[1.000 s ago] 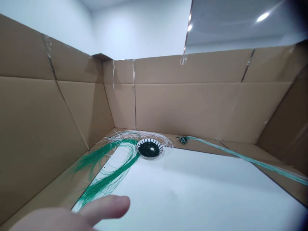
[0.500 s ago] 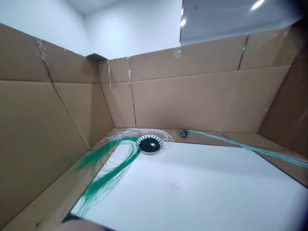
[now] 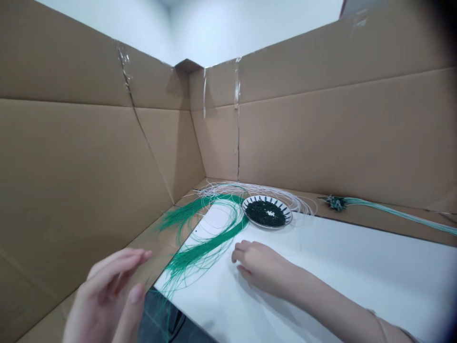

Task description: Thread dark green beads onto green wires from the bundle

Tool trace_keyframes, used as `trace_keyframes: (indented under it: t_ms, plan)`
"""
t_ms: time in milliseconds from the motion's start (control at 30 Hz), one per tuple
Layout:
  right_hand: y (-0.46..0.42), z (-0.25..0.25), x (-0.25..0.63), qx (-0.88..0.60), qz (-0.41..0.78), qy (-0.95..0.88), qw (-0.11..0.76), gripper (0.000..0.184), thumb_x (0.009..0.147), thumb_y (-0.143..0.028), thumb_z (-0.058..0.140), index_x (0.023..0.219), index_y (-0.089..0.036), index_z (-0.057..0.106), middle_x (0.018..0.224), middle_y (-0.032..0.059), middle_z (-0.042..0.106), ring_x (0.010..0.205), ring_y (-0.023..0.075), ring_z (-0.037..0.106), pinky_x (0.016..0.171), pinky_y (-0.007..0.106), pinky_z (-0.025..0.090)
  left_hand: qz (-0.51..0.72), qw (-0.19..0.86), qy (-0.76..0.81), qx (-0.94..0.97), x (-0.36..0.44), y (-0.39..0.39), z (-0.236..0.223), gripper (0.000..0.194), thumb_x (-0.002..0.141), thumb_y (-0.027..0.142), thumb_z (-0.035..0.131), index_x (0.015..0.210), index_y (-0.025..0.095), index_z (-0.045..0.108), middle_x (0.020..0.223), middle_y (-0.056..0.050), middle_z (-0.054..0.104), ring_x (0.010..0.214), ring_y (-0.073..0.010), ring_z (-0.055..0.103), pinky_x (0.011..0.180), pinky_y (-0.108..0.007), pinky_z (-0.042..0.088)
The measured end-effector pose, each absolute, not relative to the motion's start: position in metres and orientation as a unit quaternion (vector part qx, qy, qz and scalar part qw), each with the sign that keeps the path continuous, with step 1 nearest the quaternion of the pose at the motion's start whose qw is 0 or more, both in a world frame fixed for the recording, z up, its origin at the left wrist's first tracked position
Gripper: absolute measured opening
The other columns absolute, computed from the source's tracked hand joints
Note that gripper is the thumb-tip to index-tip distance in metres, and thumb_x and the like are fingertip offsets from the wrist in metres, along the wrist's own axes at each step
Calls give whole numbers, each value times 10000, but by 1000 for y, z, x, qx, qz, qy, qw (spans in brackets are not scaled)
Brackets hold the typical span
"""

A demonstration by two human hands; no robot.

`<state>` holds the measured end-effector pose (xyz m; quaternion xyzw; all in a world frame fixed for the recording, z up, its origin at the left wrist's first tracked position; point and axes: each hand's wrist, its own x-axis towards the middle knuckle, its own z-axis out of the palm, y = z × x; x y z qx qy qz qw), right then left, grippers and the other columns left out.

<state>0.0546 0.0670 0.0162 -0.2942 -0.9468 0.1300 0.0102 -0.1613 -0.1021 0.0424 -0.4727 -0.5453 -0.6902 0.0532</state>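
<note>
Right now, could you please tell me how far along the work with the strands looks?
One bundle already looks gathered, with a dark clump at one end. The left hand looks empty; the right hand is curled over the white board, its grip hidden. Apparently left are the green strands and white strands lying loose, and perhaps the dark pieces on the plate.

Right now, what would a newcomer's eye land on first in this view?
Probably the green strands, fanned out across the left edge of the white board. Next, the plate of dark bits near the board's far edge, with white strands behind it. Then the right hand over the board, just nearer than the plate, and the left hand, open, at the lower left.
</note>
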Motion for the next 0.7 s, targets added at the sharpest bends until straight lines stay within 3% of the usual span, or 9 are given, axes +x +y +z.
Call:
trace_keyframes:
  t_ms: [133,233,367,500,600,700]
  plan:
    - [119,-8,44,-361,98,-927,25,225,1019,-291,663,1208,-172,683,1249,94,699,1065,241,704,915,450,596,-685,61,-519,-508,-135,-88,50,143,1039,266,533,1084,302,664,1113,9,623,1112,-152,603,995,-168,452]
    - [144,-21,52,-376,105,-920,42,252,1018,-300,664,1237,-175,671,1254,95,693,1042,237,709,883,435,609,-616,21,-561,-553,-130,-78,47,213,1051,199,475,1032,311,655,1101,12,616,1095,-156,586,969,-189,410]
    - [159,-31,68,-388,118,-910,84,253,1021,-303,661,1234,-168,667,1227,86,701,1009,229,716,864,431,615,-515,-93,-615,-589,-129,-66,44,143,1036,248,505,951,275,618,1037,-11,619,979,-193,620,865,-247,452]
    - [164,-30,80,-406,108,-900,115,252,1021,-296,660,1235,-164,663,1224,86,699,1002,228,717,859,428,616,-384,-158,-659,-628,-131,-56,32,252,1074,357,404,964,254,605,957,-44,666,886,-229,659,818,-309,523]
    - [159,-27,77,-387,103,-910,106,227,1019,-290,662,1208,-165,677,1216,84,705,1011,228,716,865,428,614,-253,-150,-639,-711,-130,-50,9,269,1035,227,410,1088,227,673,1103,-100,736,1041,-262,690,918,-360,544]
    - [151,-26,62,-347,95,-928,97,229,1014,-285,670,1209,-167,682,1253,90,697,1084,250,700,915,460,598,-121,-139,-625,-759,-122,-44,-12,348,926,91,488,1181,147,719,1365,-183,686,1306,-315,603,1096,-419,478]
